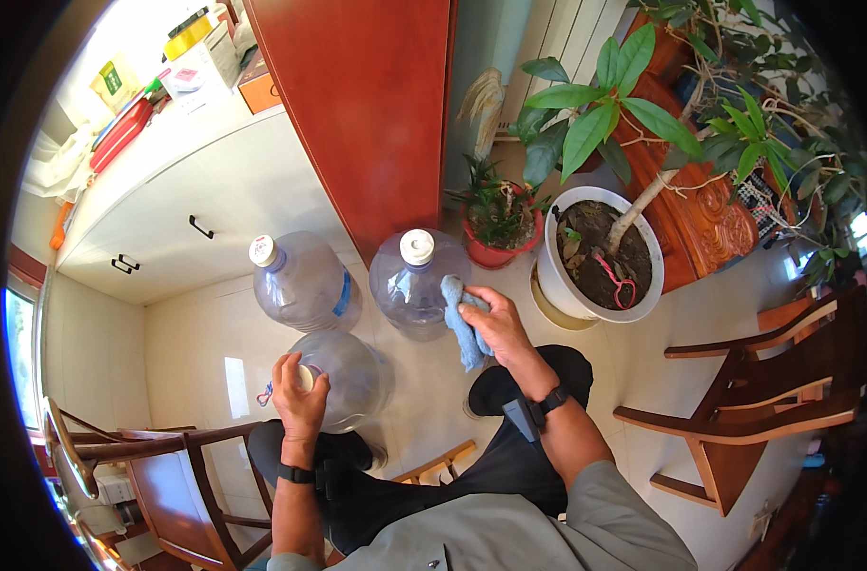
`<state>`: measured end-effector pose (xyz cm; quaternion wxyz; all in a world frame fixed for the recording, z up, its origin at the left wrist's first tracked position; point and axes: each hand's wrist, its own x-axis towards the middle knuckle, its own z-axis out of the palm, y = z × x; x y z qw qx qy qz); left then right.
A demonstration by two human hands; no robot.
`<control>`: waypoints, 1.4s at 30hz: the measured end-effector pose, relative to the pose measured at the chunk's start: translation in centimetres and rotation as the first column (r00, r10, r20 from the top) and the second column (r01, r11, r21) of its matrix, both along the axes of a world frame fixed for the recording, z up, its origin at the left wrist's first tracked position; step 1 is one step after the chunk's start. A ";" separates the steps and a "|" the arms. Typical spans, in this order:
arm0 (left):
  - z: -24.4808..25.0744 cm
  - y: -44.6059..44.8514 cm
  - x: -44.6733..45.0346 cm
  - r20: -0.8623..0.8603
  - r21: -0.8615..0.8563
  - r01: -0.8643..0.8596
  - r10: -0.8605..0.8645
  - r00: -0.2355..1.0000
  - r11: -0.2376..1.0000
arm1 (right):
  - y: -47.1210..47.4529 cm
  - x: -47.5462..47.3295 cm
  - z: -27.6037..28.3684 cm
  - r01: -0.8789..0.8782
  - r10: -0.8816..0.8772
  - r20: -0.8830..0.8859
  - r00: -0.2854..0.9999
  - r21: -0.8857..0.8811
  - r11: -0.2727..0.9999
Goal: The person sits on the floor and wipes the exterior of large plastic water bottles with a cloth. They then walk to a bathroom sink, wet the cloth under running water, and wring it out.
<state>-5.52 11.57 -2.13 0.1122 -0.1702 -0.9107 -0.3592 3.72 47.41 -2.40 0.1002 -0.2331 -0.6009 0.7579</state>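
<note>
My left hand (pixel 300 400) grips the capped neck of a large clear plastic water jug (pixel 351 389) that stands close to my left knee. A small loop of coloured cord (pixel 265 394) shows beside that hand. In my right hand (pixel 496 325) is a bunched light-blue cloth (pixel 465 332), held just to the right of a second water jug (pixel 405 292) with a white cap (pixel 417 247). A third jug (pixel 290 285) stands behind the first, against the cabinet side; it has a printed white cap (pixel 263 250) and a blue label (pixel 342 294).
A large white flowerpot (pixel 654 285) and a red flowerpot (pixel 492 255) stand to the right of the jugs. Wooden chairs flank me at left (pixel 169 485) and right (pixel 733 407). A tall reddish wooden panel (pixel 362 107) and a white cabinet (pixel 191 193) rise ahead.
</note>
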 end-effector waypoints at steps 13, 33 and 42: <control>6.1 9.1 6.7 -0.019 -0.100 0.457 -0.461 0.887 0.884 | 8.0 -2.5 0.7 0.415 -0.433 -0.153 0.888 -0.136 0.900; 5.2 29.5 12.1 -0.113 -0.116 0.822 -0.830 0.547 0.558 | 14.2 8.6 3.8 0.529 -0.576 -0.223 0.786 -0.240 0.814; 5.9 36.4 10.0 -0.104 -0.129 0.829 -0.839 0.534 0.544 | 15.2 9.1 4.0 0.639 -0.705 -0.256 0.661 -0.302 0.708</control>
